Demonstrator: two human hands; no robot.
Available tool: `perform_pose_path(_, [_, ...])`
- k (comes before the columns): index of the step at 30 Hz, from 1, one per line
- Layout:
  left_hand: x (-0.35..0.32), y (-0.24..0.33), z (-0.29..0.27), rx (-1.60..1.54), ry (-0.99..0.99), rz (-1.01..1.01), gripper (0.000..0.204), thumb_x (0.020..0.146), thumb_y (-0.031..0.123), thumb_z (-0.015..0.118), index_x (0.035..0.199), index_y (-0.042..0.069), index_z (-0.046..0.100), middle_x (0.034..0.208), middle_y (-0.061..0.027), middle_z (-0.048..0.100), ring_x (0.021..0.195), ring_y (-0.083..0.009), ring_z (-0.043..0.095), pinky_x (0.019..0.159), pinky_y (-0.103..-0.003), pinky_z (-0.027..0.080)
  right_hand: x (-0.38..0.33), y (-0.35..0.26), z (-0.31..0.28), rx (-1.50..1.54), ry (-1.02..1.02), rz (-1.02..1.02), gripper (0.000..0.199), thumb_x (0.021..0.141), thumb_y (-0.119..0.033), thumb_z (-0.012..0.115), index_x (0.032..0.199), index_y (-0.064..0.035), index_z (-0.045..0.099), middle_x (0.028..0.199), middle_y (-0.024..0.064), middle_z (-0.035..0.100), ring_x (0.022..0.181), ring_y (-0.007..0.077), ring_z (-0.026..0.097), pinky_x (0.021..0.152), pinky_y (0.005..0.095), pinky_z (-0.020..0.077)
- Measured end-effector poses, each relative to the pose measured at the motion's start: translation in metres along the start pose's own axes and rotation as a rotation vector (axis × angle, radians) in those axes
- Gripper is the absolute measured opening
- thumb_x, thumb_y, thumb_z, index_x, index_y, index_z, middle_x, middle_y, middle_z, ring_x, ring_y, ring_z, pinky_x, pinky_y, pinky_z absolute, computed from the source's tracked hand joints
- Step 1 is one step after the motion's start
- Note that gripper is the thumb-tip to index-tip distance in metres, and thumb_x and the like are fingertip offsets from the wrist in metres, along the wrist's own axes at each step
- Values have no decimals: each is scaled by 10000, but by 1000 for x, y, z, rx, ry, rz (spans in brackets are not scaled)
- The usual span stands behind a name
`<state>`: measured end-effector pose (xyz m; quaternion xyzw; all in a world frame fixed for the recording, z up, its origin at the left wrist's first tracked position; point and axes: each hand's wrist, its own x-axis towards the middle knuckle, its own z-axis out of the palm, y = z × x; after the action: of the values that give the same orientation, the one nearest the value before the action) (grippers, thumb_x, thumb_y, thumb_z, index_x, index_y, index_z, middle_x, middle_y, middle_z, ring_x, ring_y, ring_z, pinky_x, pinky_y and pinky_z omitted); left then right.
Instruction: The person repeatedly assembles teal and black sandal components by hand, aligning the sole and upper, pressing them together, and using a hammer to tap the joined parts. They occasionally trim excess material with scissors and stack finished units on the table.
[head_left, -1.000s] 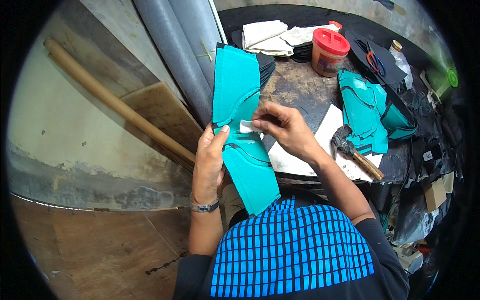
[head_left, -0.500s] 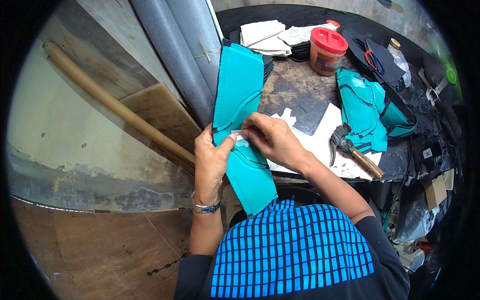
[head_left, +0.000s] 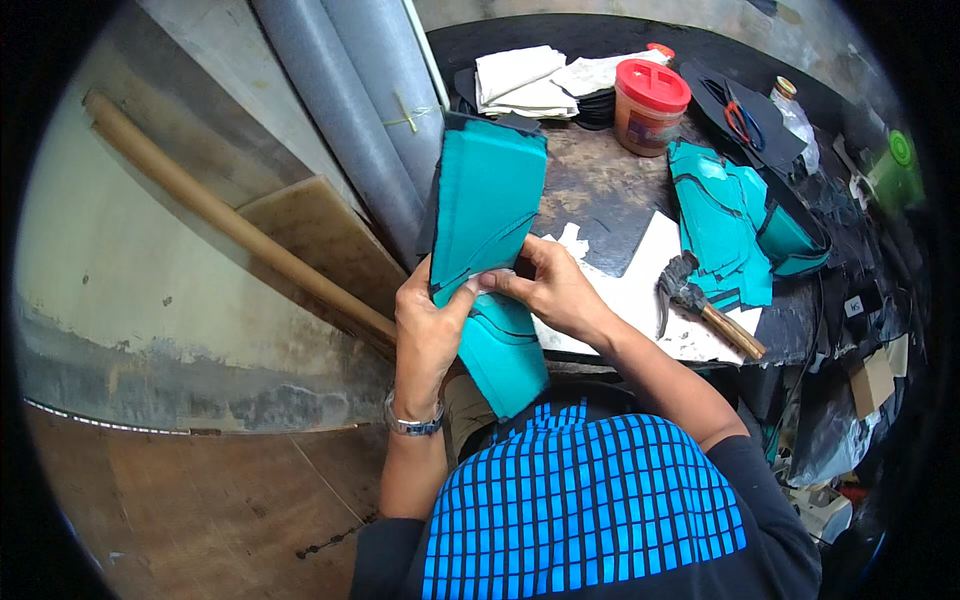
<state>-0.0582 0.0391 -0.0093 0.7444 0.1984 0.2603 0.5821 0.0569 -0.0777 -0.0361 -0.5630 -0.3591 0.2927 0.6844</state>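
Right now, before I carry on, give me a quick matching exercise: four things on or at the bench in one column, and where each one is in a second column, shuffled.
Things:
1. hammer
2. red-lidded jar
3. scissors
4. teal piece

Places:
A. held up between left hand and right hand
B. lying on the white sheet
C. on the black sheet far right of the jar
D. standing beside the folded white cloths

Pairs: 1-B, 2-D, 3-C, 4-A
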Motion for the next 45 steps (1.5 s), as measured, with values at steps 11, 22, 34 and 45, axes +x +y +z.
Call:
perform_pose_path(11, [1,-6,32,465,-1,246,348,868,12,593,1214,-9,557,1020,-203,684,932,-312,689,806,-386,519,-9,-2,-19,-326,194,40,242,746,-52,700,944,51,605,775,183,606,706,283,592,652,394,466])
perform_pose_path(22, [3,28,30,-34,-156,801,185,790,119,704,953,37,672,1044,-147,653,963,-237,640,832,-325,522,-33,-31,-46,-652,245,-849,529,582,-3,731,1077,-9,546,1008,166,558,907,346,576,776,409,476])
perform_pose_path(34, [-28,59,28,624,-32,1162,265,734,61,748,993,101,710,1024,9,611,964,-146,567,869,-355,502,-45,-52,-52,-762,256,-1052,287,603,-120,666,833,35,593,768,135,562,665,276,558,584,373,444])
perform_pose_path(45, [-19,50,38,234,-111,938,252,795,66,681,1045,38,681,1007,-90,627,919,-227,630,803,-346,538,-47,-57,-52,-825,122,-1000,394,577,-88,672,947,30,604,881,139,576,790,287,590,677,379,510])
